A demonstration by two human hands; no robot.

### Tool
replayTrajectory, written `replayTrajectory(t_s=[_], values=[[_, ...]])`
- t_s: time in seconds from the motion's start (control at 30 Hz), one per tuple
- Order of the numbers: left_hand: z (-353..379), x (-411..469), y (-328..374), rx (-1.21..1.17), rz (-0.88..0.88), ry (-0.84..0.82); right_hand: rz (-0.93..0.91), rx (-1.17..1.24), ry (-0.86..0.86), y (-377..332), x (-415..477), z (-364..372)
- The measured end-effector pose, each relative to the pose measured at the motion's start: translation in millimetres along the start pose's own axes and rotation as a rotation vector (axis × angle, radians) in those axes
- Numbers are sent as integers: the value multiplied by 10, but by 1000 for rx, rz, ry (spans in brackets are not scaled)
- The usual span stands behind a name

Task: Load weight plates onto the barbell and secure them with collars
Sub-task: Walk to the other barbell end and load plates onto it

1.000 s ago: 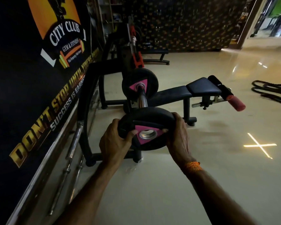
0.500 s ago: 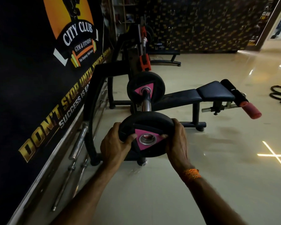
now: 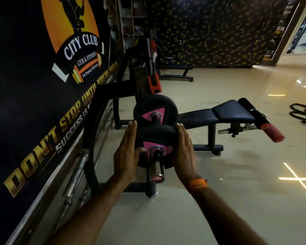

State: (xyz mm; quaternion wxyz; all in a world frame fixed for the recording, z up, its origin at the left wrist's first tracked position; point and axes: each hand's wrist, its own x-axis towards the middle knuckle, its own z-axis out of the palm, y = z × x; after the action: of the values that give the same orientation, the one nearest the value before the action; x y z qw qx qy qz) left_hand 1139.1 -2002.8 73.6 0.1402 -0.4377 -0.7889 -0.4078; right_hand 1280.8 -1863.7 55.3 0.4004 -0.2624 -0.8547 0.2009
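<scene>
At twelve o'clock ahead of me, bench, then plates, then sleeve.

Beyond my hands the bench [image 3: 217, 114] stretches toward two o'clock; the barbell sleeve [image 3: 155, 169] runs straight from six to twelve, its end cap nearest me. The near plate [image 3: 155, 133] is threaded on it, well short of the far plate [image 3: 153, 106]. My left hand [image 3: 126, 152] at nine and right hand [image 3: 184, 152] at three press flat-fingered against its rim, equally near. A second ago I was holding this plate off the end; now steel pokes through its hole. I judge the push goes toward twelve.
</scene>
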Motion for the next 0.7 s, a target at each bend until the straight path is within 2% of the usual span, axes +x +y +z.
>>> replayTrajectory(t_s=[0.23, 0.5, 0.7], values=[[417, 702, -456, -29, -9, 59, 22, -74, 15, 231, 692, 376], [795, 1338, -716, 95, 13, 155, 54, -149, -44, 408, 1371, 632], [1013, 1511, -919, 129, 37, 136, 53, -156, 1, 560, 1536, 786]])
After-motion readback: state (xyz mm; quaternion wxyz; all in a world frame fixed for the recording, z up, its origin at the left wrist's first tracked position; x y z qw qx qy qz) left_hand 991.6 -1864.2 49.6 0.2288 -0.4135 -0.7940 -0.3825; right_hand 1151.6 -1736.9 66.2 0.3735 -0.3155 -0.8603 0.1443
